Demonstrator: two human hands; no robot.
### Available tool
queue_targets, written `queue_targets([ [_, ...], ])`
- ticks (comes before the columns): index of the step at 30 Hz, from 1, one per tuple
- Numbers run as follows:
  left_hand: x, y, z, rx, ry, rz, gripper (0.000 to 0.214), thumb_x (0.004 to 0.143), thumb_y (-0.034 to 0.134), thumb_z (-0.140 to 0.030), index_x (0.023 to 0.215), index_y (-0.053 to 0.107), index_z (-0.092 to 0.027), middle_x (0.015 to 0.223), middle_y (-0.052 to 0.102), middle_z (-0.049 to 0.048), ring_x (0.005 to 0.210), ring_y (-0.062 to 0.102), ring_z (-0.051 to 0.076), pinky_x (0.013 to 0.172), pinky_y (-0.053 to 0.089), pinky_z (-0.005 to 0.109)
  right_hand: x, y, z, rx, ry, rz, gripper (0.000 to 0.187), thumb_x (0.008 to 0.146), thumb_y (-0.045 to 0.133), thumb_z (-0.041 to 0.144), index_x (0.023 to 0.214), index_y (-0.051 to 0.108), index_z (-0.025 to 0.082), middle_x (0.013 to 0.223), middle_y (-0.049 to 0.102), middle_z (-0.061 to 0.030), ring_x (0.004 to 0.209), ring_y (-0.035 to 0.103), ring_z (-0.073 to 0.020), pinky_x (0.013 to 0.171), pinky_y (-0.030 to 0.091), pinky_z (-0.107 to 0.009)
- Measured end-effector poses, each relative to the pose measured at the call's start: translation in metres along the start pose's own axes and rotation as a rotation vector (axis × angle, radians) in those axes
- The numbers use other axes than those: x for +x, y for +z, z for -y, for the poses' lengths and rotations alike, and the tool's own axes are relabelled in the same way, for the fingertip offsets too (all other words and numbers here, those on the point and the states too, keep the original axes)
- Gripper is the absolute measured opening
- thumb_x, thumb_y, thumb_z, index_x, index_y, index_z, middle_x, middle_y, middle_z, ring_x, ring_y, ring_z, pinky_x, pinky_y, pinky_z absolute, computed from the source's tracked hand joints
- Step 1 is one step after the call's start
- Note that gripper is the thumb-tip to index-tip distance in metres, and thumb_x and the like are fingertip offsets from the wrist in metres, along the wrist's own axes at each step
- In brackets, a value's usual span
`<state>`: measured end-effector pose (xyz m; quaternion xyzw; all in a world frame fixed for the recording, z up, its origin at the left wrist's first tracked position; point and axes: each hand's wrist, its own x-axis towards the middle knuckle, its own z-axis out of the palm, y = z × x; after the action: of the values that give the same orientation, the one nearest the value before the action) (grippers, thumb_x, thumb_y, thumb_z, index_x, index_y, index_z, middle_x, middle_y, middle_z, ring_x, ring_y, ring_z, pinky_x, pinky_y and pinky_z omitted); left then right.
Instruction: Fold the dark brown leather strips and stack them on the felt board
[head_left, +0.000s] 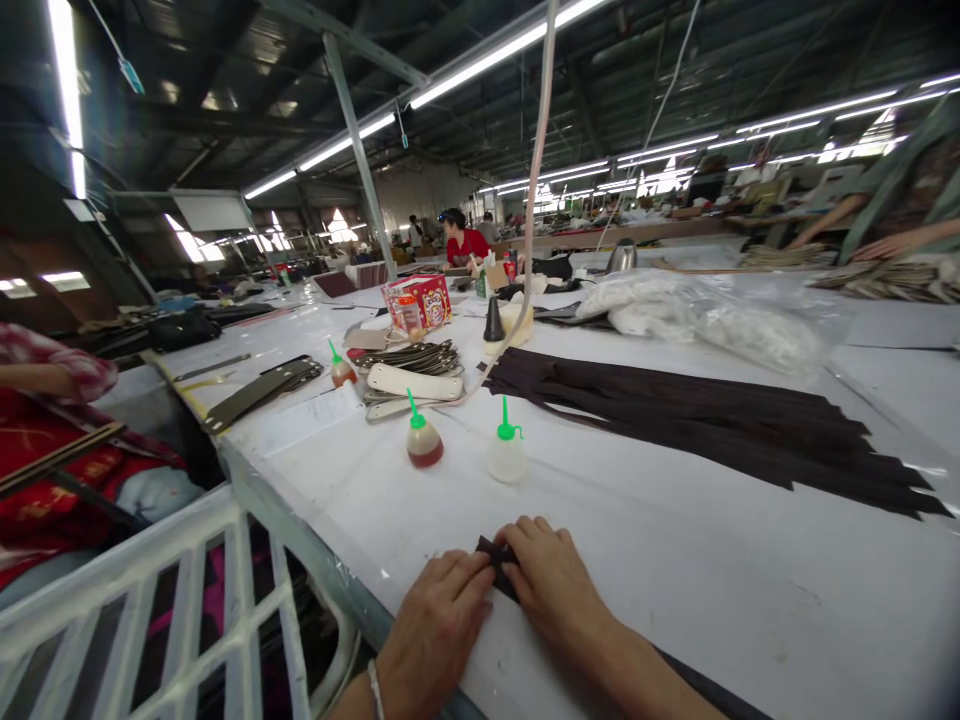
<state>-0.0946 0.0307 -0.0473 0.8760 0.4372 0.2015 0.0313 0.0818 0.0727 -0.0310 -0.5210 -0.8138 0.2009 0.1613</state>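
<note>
Dark strip point(496, 553): it lies on the white table point(675, 570) at the near edge. One end shows between the two hands, and the rest runs back under the right forearm toward the person.

Left hand point(442, 620): palm down, fingers loosely bent, with the fingertips on the end of the strip.

Right hand point(556, 580): palm down over the strip just beside the left hand, touching it.

Grip: neither hand is closed into a fist. Both bear down on the strip, seemingly to hold it flat against the table. Whether a thumb is tucked under the end cannot be told.

Nearby items: a red-filled squeeze bottle point(424, 442) and a clear squeeze bottle point(507, 458) stand upright beyond the hands, probably kept within reach. A spread of long dark strips point(712, 420) lies farther back to the right, well apart from the hands. A co-worker's red sleeve point(45, 450) shows at the left.
</note>
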Motion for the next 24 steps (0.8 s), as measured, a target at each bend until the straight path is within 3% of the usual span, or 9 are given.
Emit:
queue_targets([
  [9,0.003,-0.008,0.01,0.125,0.036,0.057,0.033,0.087,0.056,-0.01,0.12,0.053,-0.014,0.127,0.059,0.0088,0.112,0.054,0.027,0.093,0.052,0.048,0.0,0.006,0.002,0.021,0.014,-0.009,0.03,0.086,0.046,0.005,0.106,0.062,0.02,0.104,0.061,-0.0055,0.099,0.049,-0.0239,0.086,0.03,-0.038],
  [16,0.003,-0.01,0.015,0.129,0.094,0.059,0.033,0.087,0.055,-0.01,0.119,0.053,-0.013,0.127,0.059,0.0097,0.112,0.054,0.026,0.093,0.052,0.046,0.0,0.008,-0.004,0.092,-0.007,-0.033,0.029,0.085,0.046,0.002,0.099,0.065,0.019,0.097,0.061,-0.0051,0.093,0.05,-0.022,0.083,0.034,-0.033],
  [24,0.002,-0.009,0.016,0.161,0.098,0.061,0.033,0.089,0.054,-0.012,0.122,0.053,-0.012,0.128,0.058,0.0101,0.112,0.054,0.026,0.093,0.052,0.045,-0.007,0.012,-0.011,0.11,-0.114,-0.063,0.029,0.09,0.047,0.003,0.103,0.067,0.02,0.097,0.059,-0.0044,0.092,0.049,-0.0199,0.083,0.037,-0.03],
])
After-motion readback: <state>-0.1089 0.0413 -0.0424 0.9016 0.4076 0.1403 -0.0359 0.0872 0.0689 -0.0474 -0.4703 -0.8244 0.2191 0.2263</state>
